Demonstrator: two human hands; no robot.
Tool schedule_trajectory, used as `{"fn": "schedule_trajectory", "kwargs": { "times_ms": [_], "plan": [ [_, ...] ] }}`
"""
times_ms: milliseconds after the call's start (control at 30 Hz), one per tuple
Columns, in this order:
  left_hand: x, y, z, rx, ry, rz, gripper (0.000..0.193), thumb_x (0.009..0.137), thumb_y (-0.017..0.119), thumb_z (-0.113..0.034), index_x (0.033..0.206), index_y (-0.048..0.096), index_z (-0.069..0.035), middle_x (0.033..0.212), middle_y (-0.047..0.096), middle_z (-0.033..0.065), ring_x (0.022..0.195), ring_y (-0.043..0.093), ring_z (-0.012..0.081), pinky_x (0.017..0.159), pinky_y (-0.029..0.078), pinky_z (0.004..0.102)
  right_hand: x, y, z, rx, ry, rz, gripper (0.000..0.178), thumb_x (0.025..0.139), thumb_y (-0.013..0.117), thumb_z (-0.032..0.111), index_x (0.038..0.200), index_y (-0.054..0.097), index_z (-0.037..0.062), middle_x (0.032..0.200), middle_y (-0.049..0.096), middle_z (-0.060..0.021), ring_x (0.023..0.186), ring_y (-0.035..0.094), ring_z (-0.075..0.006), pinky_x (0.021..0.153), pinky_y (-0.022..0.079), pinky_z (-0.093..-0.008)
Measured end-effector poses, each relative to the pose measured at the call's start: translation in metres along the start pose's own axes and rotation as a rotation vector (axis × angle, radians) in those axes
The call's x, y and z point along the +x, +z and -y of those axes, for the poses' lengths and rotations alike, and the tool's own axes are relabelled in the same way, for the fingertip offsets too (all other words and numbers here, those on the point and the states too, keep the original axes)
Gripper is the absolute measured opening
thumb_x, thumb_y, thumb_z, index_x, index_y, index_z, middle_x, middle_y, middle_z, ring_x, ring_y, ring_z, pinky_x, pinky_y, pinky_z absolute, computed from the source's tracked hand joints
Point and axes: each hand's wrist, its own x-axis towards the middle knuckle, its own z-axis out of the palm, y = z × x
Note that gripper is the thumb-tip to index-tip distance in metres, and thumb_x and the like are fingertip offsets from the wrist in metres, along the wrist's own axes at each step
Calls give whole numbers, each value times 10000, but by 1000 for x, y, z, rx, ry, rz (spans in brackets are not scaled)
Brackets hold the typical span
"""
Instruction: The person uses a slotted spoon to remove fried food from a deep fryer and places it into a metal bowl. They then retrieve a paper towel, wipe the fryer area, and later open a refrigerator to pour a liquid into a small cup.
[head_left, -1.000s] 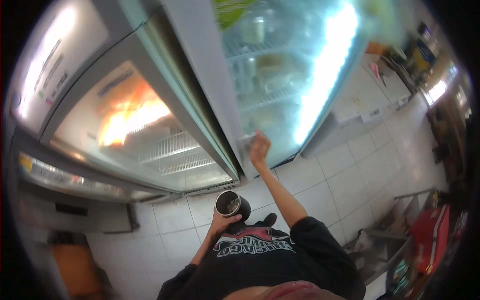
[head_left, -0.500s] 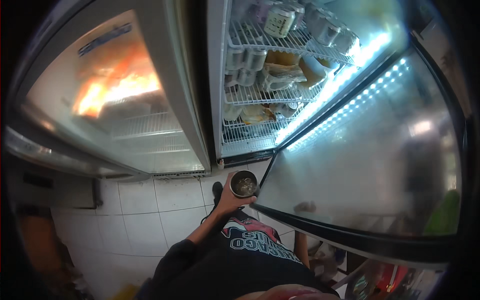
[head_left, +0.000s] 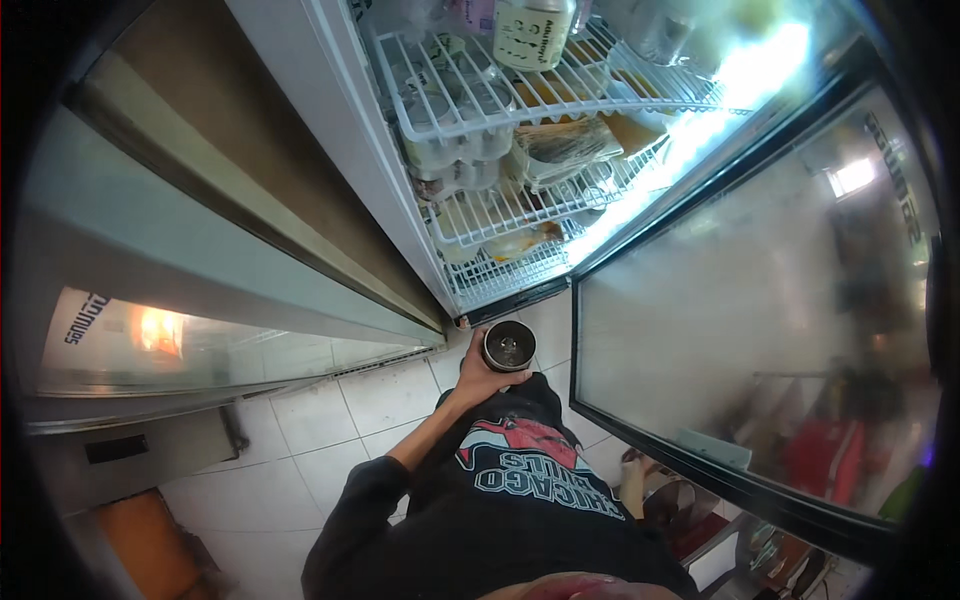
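Note:
My left hand (head_left: 483, 378) is wrapped round a dark metal tumbler (head_left: 509, 346) with a pale rim. Clear lumps like ice and some liquid show inside it. I hold it upright in front of my body, just below the sill of the open fridge (head_left: 510, 297). At my right side, by the lower edge of the glass fridge door (head_left: 740, 290), part of my right hand (head_left: 631, 468) shows. The door's frame is close to it, and its fingers are too small and partly hidden to read.
Wire shelves (head_left: 560, 110) inside the fridge carry several cans (head_left: 533, 35), bottles and a wrapped package (head_left: 566, 150). A second glass-door fridge (head_left: 170, 340) stands at left over white floor tiles (head_left: 315, 410). At lower right are metal utensils (head_left: 790, 560).
My view has come closer to the fridge and turned. The tumbler stays in my left hand. My right hand, seen behind the door glass before, now shows below the door's edge.

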Motion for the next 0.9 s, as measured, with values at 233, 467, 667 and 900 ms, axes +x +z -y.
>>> {"fn": "schedule_trajectory", "kwargs": {
  "times_ms": [233, 467, 667, 900],
  "plan": [
    [19, -24, -5, -10, -111, -26, 804, 550, 843, -140, 1205, 387, -40, 1139, 505, 91, 1088, 485, 194, 946, 382, 326, -86, 145, 190, 280, -419, 366, 195, 862, 546, 175, 962, 563, 9, 800, 607, -52, 622, 546, -144, 583, 450, -281],
    [42, -27, -1, 17, -40, -64, 770, 533, 848, -138, 1148, 396, -32, 1084, 501, 80, 1031, 497, 171, 914, 399, 311, -188, 24, 566, 511, -1460, -345, 293, 817, 624, 129, 1055, 538, -18, 1061, 544, -133, 916, 525, -203, 797, 423, -307],
    [56, -31, -41, 97, 14, -155, 759, 519, 842, -136, 1133, 410, -21, 1063, 513, 88, 1011, 506, 169, 887, 417, 307, -183, -6, 671, 769, -1177, -324, 591, 789, 673, 286, 1214, 394, -15, 1157, 449, -156, 1034, 454, -247, 889, 369, -371],
    [59, -30, -23, 36, -13, -275, 783, 525, 844, -149, 1157, 405, -4, 1080, 515, 108, 1007, 517, 182, 880, 424, 308, -239, 52, 621, 760, -1773, -299, 456, 707, 707, 47, 1062, 422, 31, 1150, 403, -151, 1025, 430, -258, 869, 364, -381]
  ]
}}
